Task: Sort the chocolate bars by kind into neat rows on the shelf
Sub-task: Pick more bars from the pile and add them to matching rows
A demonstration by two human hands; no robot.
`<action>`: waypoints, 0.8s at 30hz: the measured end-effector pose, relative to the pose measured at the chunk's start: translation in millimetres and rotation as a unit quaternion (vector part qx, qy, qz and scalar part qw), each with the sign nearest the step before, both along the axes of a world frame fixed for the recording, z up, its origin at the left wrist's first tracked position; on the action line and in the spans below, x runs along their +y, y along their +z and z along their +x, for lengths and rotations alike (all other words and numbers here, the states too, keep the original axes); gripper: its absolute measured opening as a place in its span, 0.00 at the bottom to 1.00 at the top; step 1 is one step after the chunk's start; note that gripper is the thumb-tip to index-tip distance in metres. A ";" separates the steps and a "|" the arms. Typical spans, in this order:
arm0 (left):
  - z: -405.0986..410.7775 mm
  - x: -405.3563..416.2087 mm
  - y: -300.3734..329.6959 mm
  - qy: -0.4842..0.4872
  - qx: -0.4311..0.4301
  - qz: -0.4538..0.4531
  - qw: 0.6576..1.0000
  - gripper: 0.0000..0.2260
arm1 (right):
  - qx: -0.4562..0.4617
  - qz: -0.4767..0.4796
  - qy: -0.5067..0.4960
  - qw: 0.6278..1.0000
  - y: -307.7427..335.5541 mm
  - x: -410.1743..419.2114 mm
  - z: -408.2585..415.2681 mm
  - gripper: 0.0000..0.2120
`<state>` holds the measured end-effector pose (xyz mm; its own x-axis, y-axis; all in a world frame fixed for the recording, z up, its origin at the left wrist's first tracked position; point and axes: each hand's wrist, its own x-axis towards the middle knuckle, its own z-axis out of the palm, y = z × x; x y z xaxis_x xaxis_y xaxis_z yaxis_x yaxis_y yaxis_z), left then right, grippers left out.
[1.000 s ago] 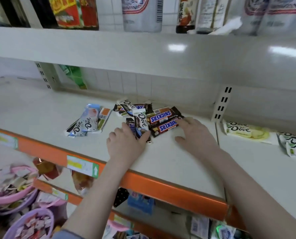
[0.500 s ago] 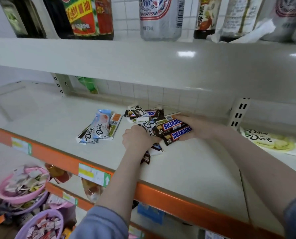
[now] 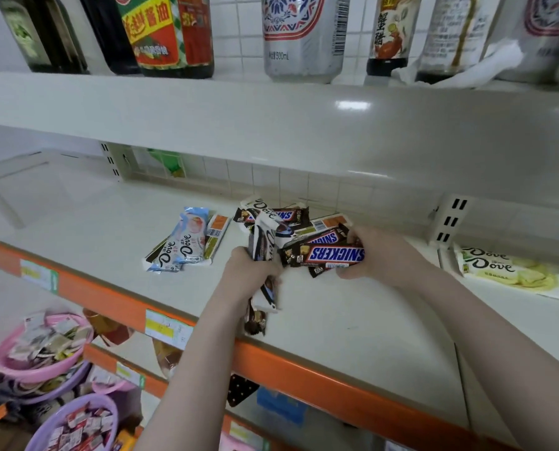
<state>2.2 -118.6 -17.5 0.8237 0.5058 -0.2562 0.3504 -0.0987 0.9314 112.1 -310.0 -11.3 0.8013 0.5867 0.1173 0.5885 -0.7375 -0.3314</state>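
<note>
Down at the far left, below the shelf (image 3: 353,323), sit a pink basket (image 3: 27,369) and a purple basket (image 3: 106,408), both holding small wrapped sweets. On the shelf itself, left of my hands, a small group of pale blue Dove bars (image 3: 184,242) lies flat, angled slightly, well apart from the pile I am working on.

My left hand (image 3: 249,275) reaches in over the orange shelf edge (image 3: 304,366), forearm rising from below, wrist bent back a little. Its fingers are curled tight round a bundle of dark-and-white Dove bars (image 3: 263,242); the bars stand roughly on end, their tops poking above my knuckles and their tails hanging out below my palm toward the shelf edge.

Just beside it, touching the bundle, are the Snickers bars (image 3: 330,253), held level with the logo upside down to me. My right hand (image 3: 379,255) comes in from the right, forearm stretched across the shelf, thumb underneath and fingers wrapped over the far end, clamped on those bars. Behind both hands a few more mixed bars (image 3: 275,214) lie jumbled.

Further right, past the upright bracket (image 3: 447,222), yellow-green Dove bars (image 3: 505,268) rest flat.
</note>
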 end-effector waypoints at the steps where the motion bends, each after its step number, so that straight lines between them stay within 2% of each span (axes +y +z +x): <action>1: -3.9 -1.4 0.1 -0.005 -0.015 -0.051 0.999 0.12 | 0.001 0.008 -0.007 1.000 1.1 -2.5 -6.2 0.21; 6: -17.2 -13.9 7.8 -0.001 -0.072 -0.252 0.965 0.08 | -0.001 0.092 -0.051 0.994 7.8 -21.0 -49.7 0.21; 9: -16.1 -20.1 6.3 -0.019 -0.089 -0.289 0.953 0.08 | 0.010 0.157 -0.078 0.984 6.0 -34.0 -76.1 0.19; 12: -16.3 -31.3 6.2 -0.061 -0.095 -0.325 0.939 0.04 | -0.005 0.182 -0.099 0.978 1.8 -49.4 -97.9 0.18; 13: -16.5 -35.9 5.7 -0.074 -0.094 -0.336 0.934 0.06 | -0.022 0.184 -0.106 0.977 0.5 -55.1 -104.0 0.18; 15: -17.6 -46.2 5.5 -0.095 -0.084 -0.349 0.929 0.13 | -0.066 0.178 -0.125 0.974 -1.4 -66.9 -115.3 0.17; 20: -25.6 -85.0 16.3 -0.140 -0.030 -0.302 0.942 0.20 | -0.214 0.116 -0.179 0.953 -0.8 -98.1 -130.4 0.11; 24: -36.9 -126.2 25.5 -0.164 -0.020 -0.279 0.946 0.19 | -0.331 0.021 -0.203 0.921 -0.6 -130.1 -129.2 0.12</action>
<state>-34.7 -244.8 8.0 0.9279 0.0160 -0.3724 0.3488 0.3151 0.8826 -17.1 -440.1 -11.8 0.6977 0.2380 0.6757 0.3505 -0.9360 -0.0322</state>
